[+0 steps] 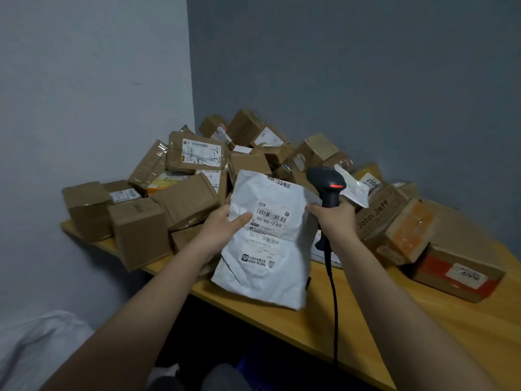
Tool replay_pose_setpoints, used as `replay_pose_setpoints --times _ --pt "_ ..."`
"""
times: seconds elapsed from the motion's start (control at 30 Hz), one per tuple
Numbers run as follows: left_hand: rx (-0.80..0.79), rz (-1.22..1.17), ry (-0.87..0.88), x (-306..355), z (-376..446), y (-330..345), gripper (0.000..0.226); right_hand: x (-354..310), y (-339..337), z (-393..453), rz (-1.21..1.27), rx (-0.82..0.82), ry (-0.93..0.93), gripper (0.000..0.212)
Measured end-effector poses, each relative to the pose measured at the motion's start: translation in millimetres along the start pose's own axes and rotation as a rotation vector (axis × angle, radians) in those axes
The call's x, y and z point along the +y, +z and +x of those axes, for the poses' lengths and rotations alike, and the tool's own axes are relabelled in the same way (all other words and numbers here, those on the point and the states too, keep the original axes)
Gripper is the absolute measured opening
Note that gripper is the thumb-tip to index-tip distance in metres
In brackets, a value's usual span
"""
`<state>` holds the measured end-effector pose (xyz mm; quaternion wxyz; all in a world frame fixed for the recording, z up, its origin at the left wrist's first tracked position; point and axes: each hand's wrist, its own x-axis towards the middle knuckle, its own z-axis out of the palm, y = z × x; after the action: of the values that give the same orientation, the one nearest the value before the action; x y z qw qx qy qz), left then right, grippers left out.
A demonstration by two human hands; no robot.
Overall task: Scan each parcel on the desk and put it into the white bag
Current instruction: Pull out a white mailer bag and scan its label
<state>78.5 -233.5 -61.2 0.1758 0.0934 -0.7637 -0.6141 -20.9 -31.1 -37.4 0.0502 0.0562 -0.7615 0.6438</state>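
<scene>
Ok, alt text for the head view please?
Left hand holds a white poly mailer label-up above the wooden desk; right hand grips a black barcode scanner and touches the mailer's edge. Cardboard parcels are heaped behind.

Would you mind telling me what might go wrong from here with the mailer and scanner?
The right hand holds both the scanner and the mailer edge, so aiming at the label may loosen that grip. The left hand has its thumb close to the barcode and might block a read. The cable hangs over the desk edge and could snag.
</scene>
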Motion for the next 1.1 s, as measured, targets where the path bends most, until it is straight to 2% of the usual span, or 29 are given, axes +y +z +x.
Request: replay_pose_setpoints --times 0.2,0.37,0.5,0.6,0.83,1.1 --pt "0.164 -0.104 -0.051 -17 8 -8 0.003 -2 -9 -13 0.028 0.028 -0.095 0.021" --pt "0.178 -0.162 -0.115 -18 19 3 0.023 -14 -13 -36 0.011 -0.104 -0.171 0.012" --pt "0.193 -0.237 -0.146 -20 26 16 0.03 -11 -5 -45 0.052 -0.209 -0.109 0.015" --pt "0.229 -0.267 -0.124 -20 29 20 0.018 1 -3 -50 0.075 -0.263 -0.045 0.013" --pt "0.278 -0.307 -0.115 -27 30 20 0.018 23 6 -66 -0.011 -0.284 -0.031 0.017" --pt "0.259 -0.297 -0.106 -32 32 23 0.014 28 28 -69 -0.085 -0.32 -0.06 0.023"
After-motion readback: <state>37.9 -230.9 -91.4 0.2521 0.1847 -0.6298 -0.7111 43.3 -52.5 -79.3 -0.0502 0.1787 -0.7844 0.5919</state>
